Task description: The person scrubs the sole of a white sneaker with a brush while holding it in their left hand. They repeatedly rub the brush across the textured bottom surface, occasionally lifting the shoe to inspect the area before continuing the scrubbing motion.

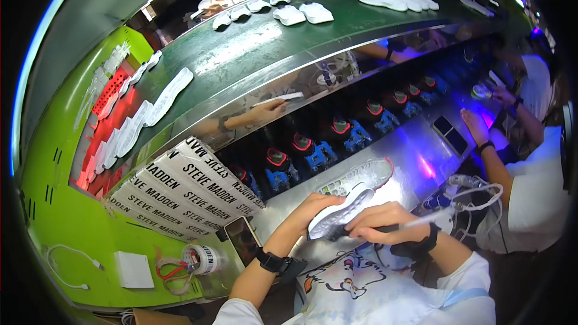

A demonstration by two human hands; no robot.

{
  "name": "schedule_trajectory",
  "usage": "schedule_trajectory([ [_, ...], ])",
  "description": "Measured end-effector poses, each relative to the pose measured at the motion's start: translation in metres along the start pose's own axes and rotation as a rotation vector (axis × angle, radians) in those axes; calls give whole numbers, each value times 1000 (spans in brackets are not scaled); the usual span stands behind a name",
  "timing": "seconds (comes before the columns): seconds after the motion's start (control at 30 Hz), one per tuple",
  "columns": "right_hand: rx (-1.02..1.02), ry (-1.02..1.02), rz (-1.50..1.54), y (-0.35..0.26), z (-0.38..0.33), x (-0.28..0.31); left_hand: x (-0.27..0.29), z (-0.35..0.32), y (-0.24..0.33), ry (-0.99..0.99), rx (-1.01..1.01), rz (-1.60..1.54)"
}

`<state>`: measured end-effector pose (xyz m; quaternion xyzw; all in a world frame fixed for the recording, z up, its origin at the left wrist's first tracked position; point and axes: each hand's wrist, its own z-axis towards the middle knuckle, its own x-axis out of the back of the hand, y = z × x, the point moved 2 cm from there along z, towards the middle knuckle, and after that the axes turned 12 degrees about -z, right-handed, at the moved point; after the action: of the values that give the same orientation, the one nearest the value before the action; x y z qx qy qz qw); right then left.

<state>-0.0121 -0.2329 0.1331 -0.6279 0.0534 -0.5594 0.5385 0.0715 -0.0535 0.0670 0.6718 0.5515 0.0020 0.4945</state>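
My left hand point(318, 209) is closed round the edge of a white shoe sole point(341, 207), which tilts so that its studded inner side faces me. In my right hand point(382, 222) is a slim brush-like tool point(428, 218) with a dark grip and a pale end pointing right. Its working tip is hidden near the sole's lower side. Just beyond the held sole, a second white sole point(378, 171) with a grey grid pattern lies on the metal bench point(289, 197), its near part covered by the held one.
A green conveyor point(241, 60) carries several white soles. Below it, dark shoe uppers with red collars point(340, 126) stand on blue supports point(358, 135). At left are a printed white box point(186, 192), phone point(242, 239), tape roll point(208, 260) and red-handled scissors point(171, 268). A co-worker's arm point(494, 162) is at right.
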Motion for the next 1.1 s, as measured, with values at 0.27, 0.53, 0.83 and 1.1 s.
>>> schedule_trajectory([
  [0.27, -211, 552, 127, 3, -21, 23, -19, -9, 3, -63, -239, -60],
  [0.53, 27, 1117, 624, -11, -38, 42, -48, -34, 194, -857, -328, -1111],
  [0.83, -353, 992, 699, -8, -40, 24, -84, 64, 362, 742, -753, 1763],
  [1.1, -421, 999, 860, 6, -64, 26, 18, 110, 427, 705, -519, 1080],
])
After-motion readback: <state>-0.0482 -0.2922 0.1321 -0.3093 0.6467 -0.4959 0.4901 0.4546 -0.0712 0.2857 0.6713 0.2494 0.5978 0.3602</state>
